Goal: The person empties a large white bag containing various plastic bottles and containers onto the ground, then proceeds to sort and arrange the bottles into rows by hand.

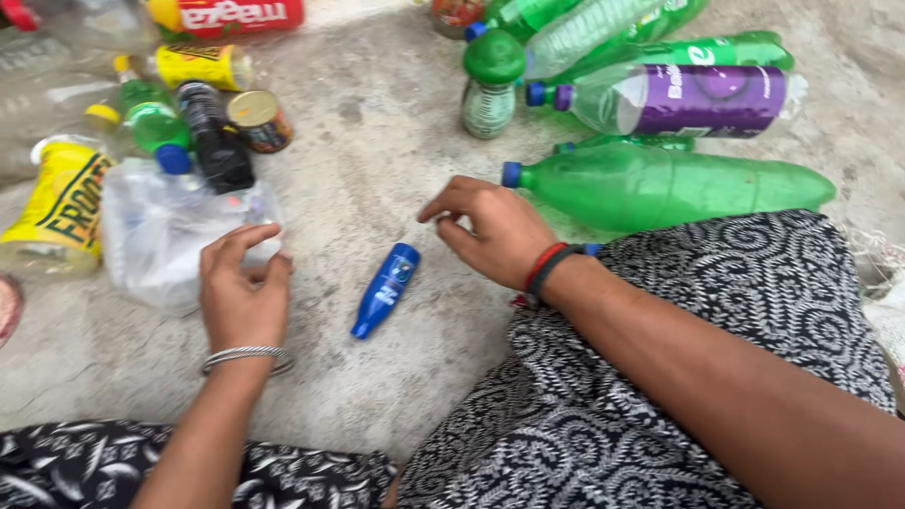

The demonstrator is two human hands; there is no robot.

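Concrete floor (377, 160) carries small blue bottle (386, 288), green bottle (660, 187).

Looks like an informal scrap-sorting spot: bare concrete floor (377, 179), person sitting on it, empty plastic bottles (660, 184) piled around, plus 1 tin can (257, 120) and crumpled clear bags (156, 231).

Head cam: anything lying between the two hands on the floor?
Yes. In the head view a small blue bottle lies on its side on the concrete floor, between the left hand and right hand, touching neither.
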